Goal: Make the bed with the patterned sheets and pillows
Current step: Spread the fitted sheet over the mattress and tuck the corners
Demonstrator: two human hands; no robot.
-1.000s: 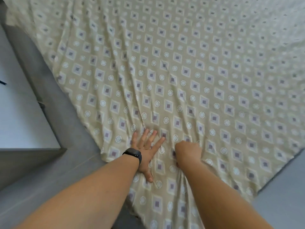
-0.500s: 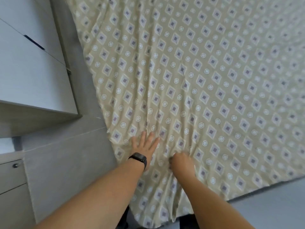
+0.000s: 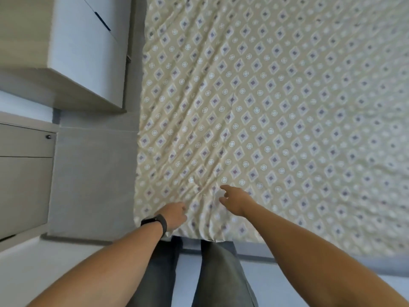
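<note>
A beige patterned sheet [image 3: 276, 111] with purple diamonds and white circles covers the bed and fills most of the head view. Creases fan out from a bunched spot near its near-left corner. My left hand [image 3: 174, 214], with a black band on its wrist, lies on that corner with its fingers curled into the cloth. My right hand [image 3: 232, 199] is just to its right, over the bunched spot, with its index finger stretched out and the other fingers loose. No pillows are in view.
A white cabinet [image 3: 84, 47] stands left of the bed, with a grey drawer unit [image 3: 24, 151] and its small knob nearer me. A grey panel [image 3: 93, 178] runs along the bed's left side. My legs in grey trousers [image 3: 221, 273] stand at the near edge.
My left hand went from flat with spread fingers to curled, nearer the sheet's corner. My right hand went from a closed fist to loose fingers. The view swung so the cabinet is now at the left.
</note>
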